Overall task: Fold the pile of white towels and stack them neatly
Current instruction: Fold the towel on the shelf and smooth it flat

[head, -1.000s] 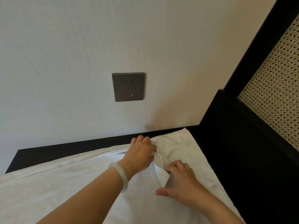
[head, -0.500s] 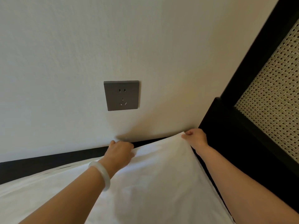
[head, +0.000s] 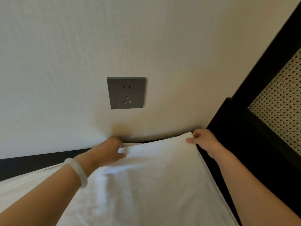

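- The left hand (head: 105,152), a pale bangle (head: 78,172) on its wrist, grips the far left corner of the white towel (head: 154,185). The thumb lies on top and the fingers curl under the edge, though I cannot tell how many layers they hold.
- The towel lies spread on the black counter (head: 32,162), with its far edge at the foot of the wall below the grey socket (head: 126,92). It is plain, soft and matte, with shallow creases beside the left hand and a straight hemmed right edge. More white cloth shows beneath it at the left.
- The right hand (head: 203,141) pinches the far right corner.
- This looks like squaring a fold's far edge. To do it well, pull both corners level and taut, line the hems up with the layer below, then smooth the creases.
- A black frame with a cane panel (head: 280,115) stands just beside the counter.
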